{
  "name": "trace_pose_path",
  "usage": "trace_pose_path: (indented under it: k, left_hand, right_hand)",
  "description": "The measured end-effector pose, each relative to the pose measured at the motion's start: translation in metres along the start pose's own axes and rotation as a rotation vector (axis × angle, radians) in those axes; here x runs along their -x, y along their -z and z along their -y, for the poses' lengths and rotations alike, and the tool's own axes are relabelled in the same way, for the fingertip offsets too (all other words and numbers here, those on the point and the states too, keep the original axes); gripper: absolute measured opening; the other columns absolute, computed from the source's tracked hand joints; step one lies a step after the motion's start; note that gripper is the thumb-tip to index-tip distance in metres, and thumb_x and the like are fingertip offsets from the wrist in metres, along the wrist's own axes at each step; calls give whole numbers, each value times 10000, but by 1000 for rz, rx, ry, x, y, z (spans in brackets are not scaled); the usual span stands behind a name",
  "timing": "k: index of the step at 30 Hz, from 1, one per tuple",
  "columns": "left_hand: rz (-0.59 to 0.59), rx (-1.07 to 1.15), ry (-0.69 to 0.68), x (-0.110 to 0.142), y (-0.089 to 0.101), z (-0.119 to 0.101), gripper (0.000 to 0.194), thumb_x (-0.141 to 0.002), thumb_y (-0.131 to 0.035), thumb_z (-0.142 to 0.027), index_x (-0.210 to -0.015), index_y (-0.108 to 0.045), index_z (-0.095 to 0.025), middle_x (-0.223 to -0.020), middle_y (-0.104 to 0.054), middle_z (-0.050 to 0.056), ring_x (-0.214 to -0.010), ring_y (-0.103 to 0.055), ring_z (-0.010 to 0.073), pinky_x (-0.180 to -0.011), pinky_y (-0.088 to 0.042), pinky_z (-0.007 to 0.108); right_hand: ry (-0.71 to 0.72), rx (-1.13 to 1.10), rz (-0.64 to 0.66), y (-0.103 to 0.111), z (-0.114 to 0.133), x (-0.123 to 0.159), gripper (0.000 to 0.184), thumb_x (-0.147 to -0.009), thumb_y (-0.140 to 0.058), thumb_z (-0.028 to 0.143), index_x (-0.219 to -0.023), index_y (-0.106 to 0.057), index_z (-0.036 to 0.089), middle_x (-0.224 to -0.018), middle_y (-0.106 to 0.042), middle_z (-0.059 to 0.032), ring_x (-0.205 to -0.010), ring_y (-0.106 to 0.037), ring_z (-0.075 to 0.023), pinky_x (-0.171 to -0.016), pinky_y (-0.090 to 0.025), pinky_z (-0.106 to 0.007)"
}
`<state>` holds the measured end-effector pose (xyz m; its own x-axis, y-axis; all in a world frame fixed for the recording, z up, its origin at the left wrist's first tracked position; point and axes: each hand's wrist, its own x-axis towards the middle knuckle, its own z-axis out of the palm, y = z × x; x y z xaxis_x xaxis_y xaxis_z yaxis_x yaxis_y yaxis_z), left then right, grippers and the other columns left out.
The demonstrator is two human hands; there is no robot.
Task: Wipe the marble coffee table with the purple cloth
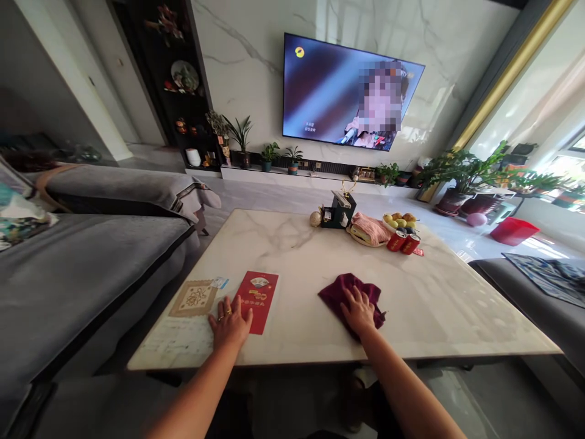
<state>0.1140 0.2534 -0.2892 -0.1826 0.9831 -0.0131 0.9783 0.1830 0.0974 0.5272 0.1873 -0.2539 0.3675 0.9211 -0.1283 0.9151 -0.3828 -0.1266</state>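
My left hand [230,322] rests flat near the front left of the marble table [292,259]. Its fingers are spread, partly over the left edge of a red printed packet [260,302]. Left of that hand lie a tan patterned mat [194,297] and a small blue-and-white card [220,283]. My right hand [359,310] presses palm down, fingers apart, on a crumpled maroon cloth [335,296] at the table's front middle. Part of the cloth is hidden beneath the hand.
At the table's far side stand a dark green box [342,210], a basket with a pink towel [369,227], two red cans [410,244] and a fruit bowl [402,221]. Grey sofas [91,274] flank the table. A television [338,91] hangs on the wall.
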Motion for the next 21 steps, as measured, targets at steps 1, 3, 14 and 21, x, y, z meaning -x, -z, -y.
trace_pose_path:
  k: [1, 3, 14, 21]
  left_hand:
    - [1, 4, -1, 0, 1, 0, 711, -1187, -364, -446, -1835, -401, -155, -1953, -338, 226, -1819, -303, 418, -1455, -296, 725]
    - [1, 10, -5, 1, 3, 0, 713, -1189, -355, -442, -1837, -390, -146, -1956, -326, 232, -1822, -296, 422, -1454, -296, 730]
    - [10, -13, -2, 3, 1, 2, 714, -1188, -346, -437, -1838, -386, -144, -1961, -311, 230, -1824, -304, 405, -1457, -305, 712]
    - [10, -63, 0, 3, 0, 3, 697, -1194, -366, -423, -1839, -390, -163, -1955, -324, 231, -1818, -322, 398, -1455, -317, 694]
  right_hand:
    - [64, 2, 18, -5, 4, 13, 735, -1130, -602, 593, -1824, -474, 390, -1995, -279, -86, -1822, -264, -420, -1388, -379, -605]
    - [178, -1, 61, -15, 14, 41, 852, -1040, -735, 659, -1811, -501, 383, -2007, -220, -107, -1839, -202, -475, -1412, -332, -660]
    - [346, -33, 122, -38, 41, 84, 838, -937, -738, 358, -1757, -577, 410, -1991, -293, -55, -1811, -286, -458, -1399, -334, -648]
    - [220, -47, 42, -22, 74, -25, 794, -1022, -646, 435, -1802, -503, 417, -1998, -280, -37, -1803, -274, -430, -1358, -344, -619]
